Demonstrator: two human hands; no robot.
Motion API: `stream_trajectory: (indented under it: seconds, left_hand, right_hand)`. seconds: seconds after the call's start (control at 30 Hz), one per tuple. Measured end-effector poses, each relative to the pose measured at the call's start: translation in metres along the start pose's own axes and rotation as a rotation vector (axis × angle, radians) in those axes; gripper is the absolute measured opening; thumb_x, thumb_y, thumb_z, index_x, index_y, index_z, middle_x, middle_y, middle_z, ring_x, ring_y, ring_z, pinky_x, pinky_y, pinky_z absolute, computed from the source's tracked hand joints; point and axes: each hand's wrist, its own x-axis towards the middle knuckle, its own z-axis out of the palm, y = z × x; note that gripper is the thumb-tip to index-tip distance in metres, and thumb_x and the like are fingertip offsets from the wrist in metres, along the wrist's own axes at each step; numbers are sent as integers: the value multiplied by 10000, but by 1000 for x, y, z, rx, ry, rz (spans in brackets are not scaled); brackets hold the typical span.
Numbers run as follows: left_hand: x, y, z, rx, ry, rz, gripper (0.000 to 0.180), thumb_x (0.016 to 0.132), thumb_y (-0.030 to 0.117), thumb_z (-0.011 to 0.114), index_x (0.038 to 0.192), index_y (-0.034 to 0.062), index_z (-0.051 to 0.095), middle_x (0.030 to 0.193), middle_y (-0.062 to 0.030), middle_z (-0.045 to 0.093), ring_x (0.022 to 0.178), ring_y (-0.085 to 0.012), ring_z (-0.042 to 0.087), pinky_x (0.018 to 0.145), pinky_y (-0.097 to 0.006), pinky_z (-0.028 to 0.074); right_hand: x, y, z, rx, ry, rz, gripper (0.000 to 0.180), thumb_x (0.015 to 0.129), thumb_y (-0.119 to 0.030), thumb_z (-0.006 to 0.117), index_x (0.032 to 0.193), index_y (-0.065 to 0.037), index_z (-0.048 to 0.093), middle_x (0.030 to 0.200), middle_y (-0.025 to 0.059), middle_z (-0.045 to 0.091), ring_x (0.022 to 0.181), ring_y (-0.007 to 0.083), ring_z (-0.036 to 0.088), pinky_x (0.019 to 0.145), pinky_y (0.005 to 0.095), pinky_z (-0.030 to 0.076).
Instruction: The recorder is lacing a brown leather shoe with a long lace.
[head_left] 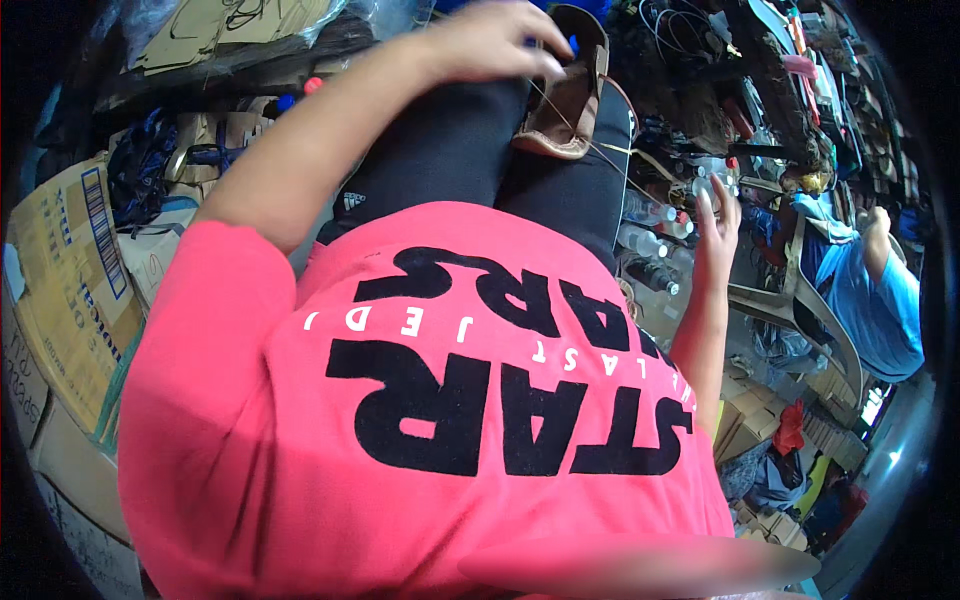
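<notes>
My left hand (490, 42) rests on top of a brown leather shoe (572, 95) that lies on my lap, across my dark trousers (480, 150). Its fingers are curled down onto the shoe's upper edge, pressing on it rather than spread. A thin pale thread (585, 138) runs from the shoe toward my right side. My right hand (715, 230) is raised beside my right thigh, well apart from the shoe, fingers loosely extended upward; whether it pinches the thread I cannot tell.

Packages: at my left stands a stack of tan cardboard boxes (70, 270), flat-sided, one face bearing a blue striped label and dark print. Above them, at the upper left, flat brown cardboard cut-outs (215, 25) lie under clear plastic film.

Containers: just beside my right thigh stands a cluster of clear plastic bottles (650, 235) with pale and red caps; their contents I cannot make out. Further right, shelves (800, 90) are crowded with small goods, too small to identify. Another person in a blue shirt (880, 310) sits at the far right.
</notes>
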Motion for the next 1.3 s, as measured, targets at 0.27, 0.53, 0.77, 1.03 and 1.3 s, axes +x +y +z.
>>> stream_trajectory:
  seconds: [0.27,0.53,0.77,1.03,1.3]
  left_hand:
    - [48,13,57,-256,-410,-139,361,716,271,751,976,42,648,1004,-127,594,986,-272,574,861,-350,449]
    - [40,8,60,-382,-388,-108,324,744,269,745,918,12,655,989,-116,592,956,-238,575,860,-325,445]
    - [39,16,63,-376,-361,-81,305,737,257,747,895,11,664,968,-113,597,932,-238,586,838,-323,457]
    - [43,9,57,-426,-425,-192,321,746,255,738,935,6,665,963,-118,600,917,-233,592,836,-313,455]
    - [47,8,49,-492,-560,-130,280,754,200,704,970,22,689,948,-96,624,918,-218,590,854,-310,445]
  right_hand:
    - [38,-114,73,-564,-651,-489,274,808,-315,663,876,-50,659,792,147,599,759,342,601,670,404,468]
    - [30,-99,76,-365,-744,-417,132,831,-107,574,826,23,553,718,178,542,674,323,550,629,368,435]
    - [2,-94,58,-273,-638,-328,180,799,-101,595,713,11,484,648,183,482,612,348,499,554,396,385]
    - [-16,-102,16,-32,-490,-67,219,858,-113,613,704,2,507,643,40,470,620,125,450,559,282,355]
    - [2,-102,48,-260,-484,-212,278,814,15,603,1065,-76,680,808,61,566,725,145,573,658,258,455]
